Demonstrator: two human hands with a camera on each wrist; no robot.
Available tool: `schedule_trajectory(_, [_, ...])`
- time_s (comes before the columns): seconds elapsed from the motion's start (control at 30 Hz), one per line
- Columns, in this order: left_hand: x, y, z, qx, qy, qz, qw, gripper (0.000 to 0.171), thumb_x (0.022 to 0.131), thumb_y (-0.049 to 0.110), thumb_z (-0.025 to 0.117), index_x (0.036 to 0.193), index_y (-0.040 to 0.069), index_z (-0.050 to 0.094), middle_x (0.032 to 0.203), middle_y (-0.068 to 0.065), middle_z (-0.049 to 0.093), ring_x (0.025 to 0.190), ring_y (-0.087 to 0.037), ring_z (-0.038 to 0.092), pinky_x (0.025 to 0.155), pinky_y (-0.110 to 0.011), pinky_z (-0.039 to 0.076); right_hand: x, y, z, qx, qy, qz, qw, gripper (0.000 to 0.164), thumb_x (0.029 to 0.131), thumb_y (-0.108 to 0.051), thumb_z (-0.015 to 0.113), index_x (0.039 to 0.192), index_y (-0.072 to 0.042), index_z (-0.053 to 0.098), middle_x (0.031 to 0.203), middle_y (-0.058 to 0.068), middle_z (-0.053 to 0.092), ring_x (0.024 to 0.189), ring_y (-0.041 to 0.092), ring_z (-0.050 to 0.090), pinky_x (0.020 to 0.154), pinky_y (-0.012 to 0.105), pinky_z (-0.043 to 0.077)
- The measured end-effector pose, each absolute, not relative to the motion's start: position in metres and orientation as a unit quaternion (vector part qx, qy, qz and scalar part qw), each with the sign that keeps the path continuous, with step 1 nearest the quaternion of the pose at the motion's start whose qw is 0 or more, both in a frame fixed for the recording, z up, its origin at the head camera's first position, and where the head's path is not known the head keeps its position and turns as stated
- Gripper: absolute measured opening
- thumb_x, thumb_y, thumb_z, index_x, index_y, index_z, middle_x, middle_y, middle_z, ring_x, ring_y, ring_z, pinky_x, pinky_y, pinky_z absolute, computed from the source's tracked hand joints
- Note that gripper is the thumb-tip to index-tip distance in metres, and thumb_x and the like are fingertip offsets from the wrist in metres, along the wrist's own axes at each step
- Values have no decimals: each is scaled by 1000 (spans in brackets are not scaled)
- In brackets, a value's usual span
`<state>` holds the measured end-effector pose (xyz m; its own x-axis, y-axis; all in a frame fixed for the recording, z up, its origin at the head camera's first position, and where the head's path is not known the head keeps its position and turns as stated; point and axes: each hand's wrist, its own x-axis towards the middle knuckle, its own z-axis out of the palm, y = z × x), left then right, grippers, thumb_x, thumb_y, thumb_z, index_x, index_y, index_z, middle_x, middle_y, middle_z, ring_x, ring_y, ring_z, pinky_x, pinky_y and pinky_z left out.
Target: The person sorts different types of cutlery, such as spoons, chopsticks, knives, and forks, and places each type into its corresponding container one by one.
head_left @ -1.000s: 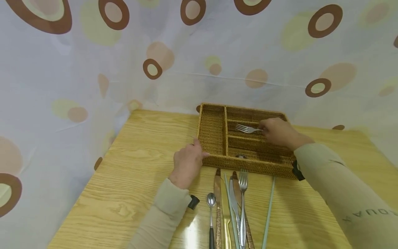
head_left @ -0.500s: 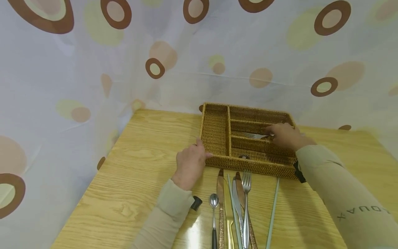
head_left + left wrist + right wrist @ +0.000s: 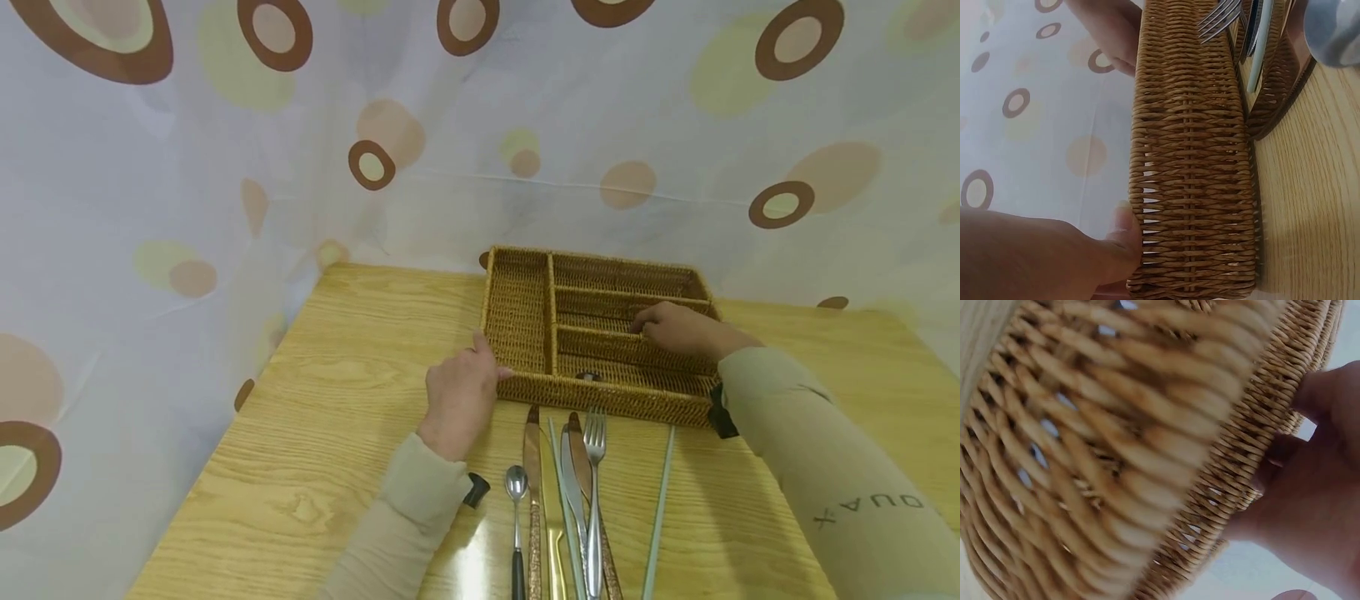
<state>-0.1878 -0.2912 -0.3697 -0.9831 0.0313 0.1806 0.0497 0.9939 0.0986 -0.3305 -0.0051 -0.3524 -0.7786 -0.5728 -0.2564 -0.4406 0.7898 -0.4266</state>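
In the head view, my left hand [image 3: 462, 396] holds the near left corner of a woven wicker cutlery tray [image 3: 600, 398]. Its thumb [image 3: 1124, 234] presses at the tray's rim in the left wrist view. My right hand [image 3: 678, 329] reaches into the tray's middle lengthwise compartment, fingers bent down behind the divider. The right wrist view shows those fingers [image 3: 1282, 453] dipping past the woven rim. The fork this hand carried is hidden now, and I cannot tell whether the fingers still hold it. A dark spoon end [image 3: 588, 377] shows in the front compartment.
On the wooden table [image 3: 300, 433] before the tray lie a dark-handled spoon [image 3: 516, 483], a gold knife [image 3: 551, 492], a fork [image 3: 595, 450], several other knives and pale green sticks, one apart at right [image 3: 660, 508]. A patterned curtain [image 3: 450, 217] hangs behind.
My right hand has brought the fork down into the middle compartment, where it dropped out of sight behind the divider. The left hand stays at the tray's corner.
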Motion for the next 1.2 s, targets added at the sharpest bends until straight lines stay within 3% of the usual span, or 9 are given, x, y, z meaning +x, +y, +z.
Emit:
schedule_trajectory(0.27, [-186, -291, -369, -28, -993, -32, 113, 63, 91, 46, 42, 130, -4, 43, 55, -4, 49, 40, -11, 39, 36, -25, 33, -326, -4, -357, -251, 928, -179, 209, 56, 100, -40, 31, 128, 6, 44, 130, 32, 42, 116, 45, 40, 92, 60, 35])
schedule_trajectory(0.33, [-186, -291, -369, -28, -993, -34, 112, 63, 91, 47, 42, 130, -3, 42, 54, -3, 47, 40, -11, 38, 36, -24, 32, -326, -5, -357, -240, 932, -174, 209, 61, 99, -47, 30, 120, 5, 52, 107, 28, 57, 98, 39, 53, 88, 56, 40])
schedule_trajectory(0.4, [-186, -291, -369, -29, -992, -36, 115, 63, 91, 46, 43, 129, -4, 43, 54, -2, 46, 40, -11, 38, 36, -23, 32, -325, -6, -358, -230, 935, -171, 209, 61, 99, -50, 29, 116, 3, 55, 74, 18, 54, 70, 29, 52, 80, 50, 42])
schedule_trajectory(0.5, [-186, -291, -369, -31, -992, -39, 119, 63, 91, 47, 41, 128, -4, 43, 54, -2, 46, 40, -11, 38, 36, -23, 32, -322, -8, -357, -221, 940, -161, 203, 62, 99, -51, 27, 114, 2, 56, 73, 16, 53, 68, 28, 51, 79, 49, 42])
schedule_trajectory(0.63, [-185, -290, -369, -31, -991, -37, 126, 63, 91, 47, 41, 128, -5, 44, 56, -4, 51, 39, -11, 39, 37, -25, 33, -313, -12, -353, -236, 945, -147, 173, 54, 100, -42, 30, 118, 2, 55, 101, 26, 58, 90, 36, 56, 83, 54, 42])
schedule_trajectory(0.67, [-185, -290, -369, -31, -991, -37, 126, 63, 91, 46, 42, 128, -4, 44, 57, -4, 52, 39, -12, 39, 37, -26, 34, -310, -13, -351, -242, 946, -140, 163, 49, 101, -38, 31, 114, 1, 57, 92, 22, 59, 82, 32, 56, 78, 50, 44])
schedule_trajectory(0.77, [-184, -290, -368, -30, -992, -35, 119, 63, 91, 46, 43, 129, -3, 43, 55, -4, 52, 39, -11, 39, 37, -26, 34, -299, -16, -348, -264, 952, -109, 108, 33, 99, -27, 38, 101, -2, 59, 74, 11, 52, 64, 21, 48, 62, 40, 41])
schedule_trajectory(0.97, [-185, -290, -368, -33, -991, -49, 118, 63, 91, 46, 43, 129, -5, 43, 52, -3, 47, 40, -11, 39, 37, -26, 34, -263, -18, -340, -300, 951, -74, -30, 29, 94, -19, 46, 112, 4, 53, 102, 19, 54, 85, 29, 52, 64, 44, 47])
schedule_trajectory(1.2, [-186, -291, -368, -37, -992, -53, 107, 64, 91, 46, 43, 130, -5, 42, 51, -1, 45, 40, -10, 38, 37, -25, 33, -200, -15, -345, -413, 866, -28, -280, 5, 80, -7, 52, 76, -7, 51, 66, 3, 43, 53, 16, 37, 42, 29, 34])
